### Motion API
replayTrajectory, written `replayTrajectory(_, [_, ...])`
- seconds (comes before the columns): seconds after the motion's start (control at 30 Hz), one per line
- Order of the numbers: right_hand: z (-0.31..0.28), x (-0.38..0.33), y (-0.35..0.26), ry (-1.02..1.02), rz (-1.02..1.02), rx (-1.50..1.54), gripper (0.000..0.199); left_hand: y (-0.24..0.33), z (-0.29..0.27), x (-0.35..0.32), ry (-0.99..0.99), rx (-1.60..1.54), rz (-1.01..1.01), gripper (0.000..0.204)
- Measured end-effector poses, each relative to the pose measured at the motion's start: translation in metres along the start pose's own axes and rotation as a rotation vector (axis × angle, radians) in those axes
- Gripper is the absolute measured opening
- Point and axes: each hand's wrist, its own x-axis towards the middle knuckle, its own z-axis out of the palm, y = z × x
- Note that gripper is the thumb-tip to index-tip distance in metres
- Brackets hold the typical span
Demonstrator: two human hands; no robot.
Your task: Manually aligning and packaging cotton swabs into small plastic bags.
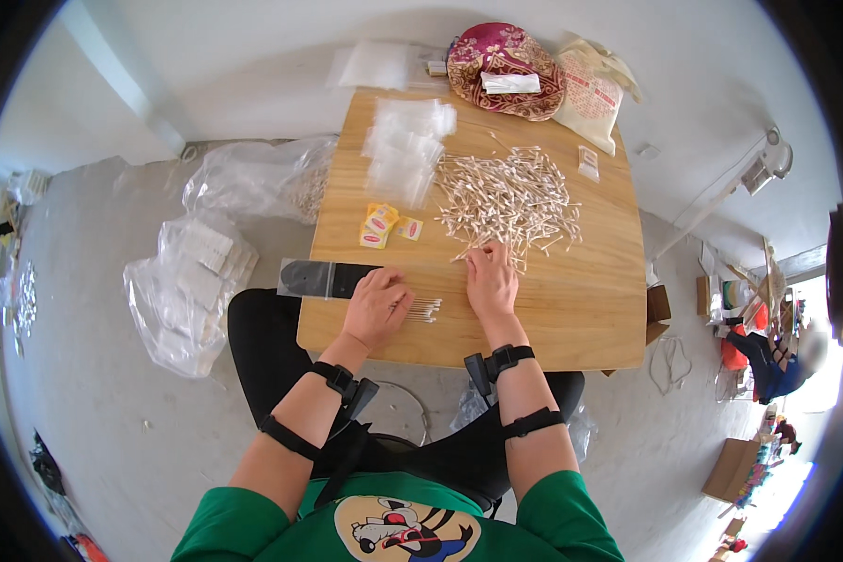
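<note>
A loose heap of cotton swabs covers the middle right of the wooden table. At the heap's near edge, my right hand has its fingers drawn together in a pinch, with a swab tip showing beside them. My left hand is curled over a small row of cotton swabs near the table's front edge; their ends stick out to its right. Just beyond the left fingers lies a flat black piece, with a clear plastic bag over its left end.
Small yellow-and-white cards and a stack of clear bags lie on the left of the table. A patterned cap and cloth bag sit at the back. Plastic sacks stand on the floor to the left.
</note>
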Motion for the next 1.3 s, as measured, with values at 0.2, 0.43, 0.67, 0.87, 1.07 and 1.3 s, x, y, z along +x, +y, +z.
replayTrajectory(0.2, [-0.007, -0.022, -0.024, -0.007, -0.158, 0.03, 0.009, 0.0, 0.003, 0.001, 0.054, -0.046, -0.063, 0.014])
replayTrajectory(0.43, [-0.013, -0.016, -0.05, 0.168, -0.025, 0.237, 0.008, -0.004, 0.003, 0.001, 0.083, -0.168, -0.125, 0.02])
replayTrajectory(0.67, [0.005, -0.029, -0.041, 0.026, 0.592, 1.015, 0.006, -0.005, 0.005, -0.001, 0.111, -0.165, -0.148, 0.022])
replayTrajectory(0.87, [-0.007, -0.035, -0.047, 0.01, 0.346, 0.411, 0.01, -0.001, -0.001, 0.0, -0.002, 0.026, -0.074, 0.027])
replayTrajectory(1.07, [-0.007, -0.043, -0.019, -0.023, 0.059, 0.123, 0.009, 0.003, -0.004, 0.003, -0.071, 0.078, 0.013, 0.024])
replayTrajectory(1.3, [-0.005, -0.041, -0.031, -0.16, 0.038, 0.233, 0.007, 0.001, 0.002, -0.001, 0.01, -0.03, -0.065, 0.024])
